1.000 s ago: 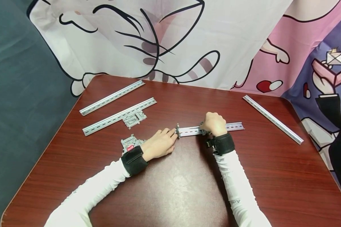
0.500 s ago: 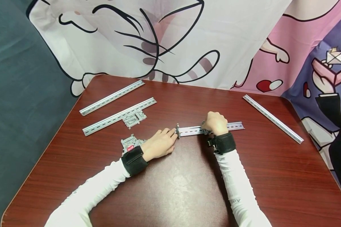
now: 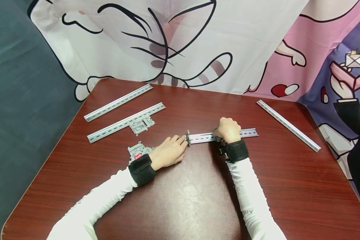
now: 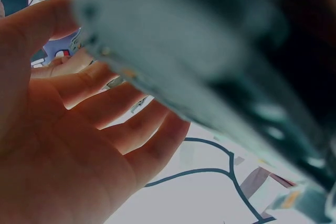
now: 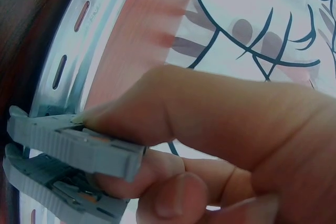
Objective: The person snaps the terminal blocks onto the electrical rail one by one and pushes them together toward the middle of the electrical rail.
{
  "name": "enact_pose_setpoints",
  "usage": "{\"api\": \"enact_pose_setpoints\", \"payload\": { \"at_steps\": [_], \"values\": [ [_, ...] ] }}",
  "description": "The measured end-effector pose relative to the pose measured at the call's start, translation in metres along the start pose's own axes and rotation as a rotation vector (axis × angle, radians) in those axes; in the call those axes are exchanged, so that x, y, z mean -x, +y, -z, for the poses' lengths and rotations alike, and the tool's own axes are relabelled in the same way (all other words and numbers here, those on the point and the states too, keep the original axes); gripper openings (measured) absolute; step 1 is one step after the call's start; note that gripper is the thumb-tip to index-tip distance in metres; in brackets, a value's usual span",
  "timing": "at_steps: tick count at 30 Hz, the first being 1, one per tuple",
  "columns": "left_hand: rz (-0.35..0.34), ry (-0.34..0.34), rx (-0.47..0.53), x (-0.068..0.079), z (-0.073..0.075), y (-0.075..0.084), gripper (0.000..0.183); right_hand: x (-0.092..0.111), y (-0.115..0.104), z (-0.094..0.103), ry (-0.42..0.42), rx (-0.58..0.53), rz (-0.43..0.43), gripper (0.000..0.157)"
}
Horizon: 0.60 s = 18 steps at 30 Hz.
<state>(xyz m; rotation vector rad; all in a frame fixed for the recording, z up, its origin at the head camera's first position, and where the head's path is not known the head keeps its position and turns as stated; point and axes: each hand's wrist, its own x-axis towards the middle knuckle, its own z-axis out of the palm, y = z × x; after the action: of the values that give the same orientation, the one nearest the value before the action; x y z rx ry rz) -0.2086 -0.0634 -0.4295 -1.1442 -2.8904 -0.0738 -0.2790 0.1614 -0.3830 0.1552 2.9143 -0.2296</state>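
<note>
As slotted rail point(image 3: 201, 138) lies flat | long axis left-right | slanting away rightward

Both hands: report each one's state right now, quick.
Left hand: open, fingers extended beside the slotted DIN rail.
Right hand: closed, pinching a gray terminal block at that rail.

Glossy reddish-brown table point(image 3: 192, 203), cartoon-printed curtain point(image 3: 108, 56) behind it, dark teal backdrop point(image 3: 27, 86) at left
</note>
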Motion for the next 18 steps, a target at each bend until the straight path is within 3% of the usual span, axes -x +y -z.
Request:
{"api": "enact_pose_setpoints", "payload": {
  "at_steps": [18],
  "values": [
    [-0.003, 0.037, -0.035, 0.0015, -0.0012, 0.0017, 0.041, 0.0014, -0.0007, 0.0002, 0.017, 0.002, -0.042, 0.042]
  ]
}}
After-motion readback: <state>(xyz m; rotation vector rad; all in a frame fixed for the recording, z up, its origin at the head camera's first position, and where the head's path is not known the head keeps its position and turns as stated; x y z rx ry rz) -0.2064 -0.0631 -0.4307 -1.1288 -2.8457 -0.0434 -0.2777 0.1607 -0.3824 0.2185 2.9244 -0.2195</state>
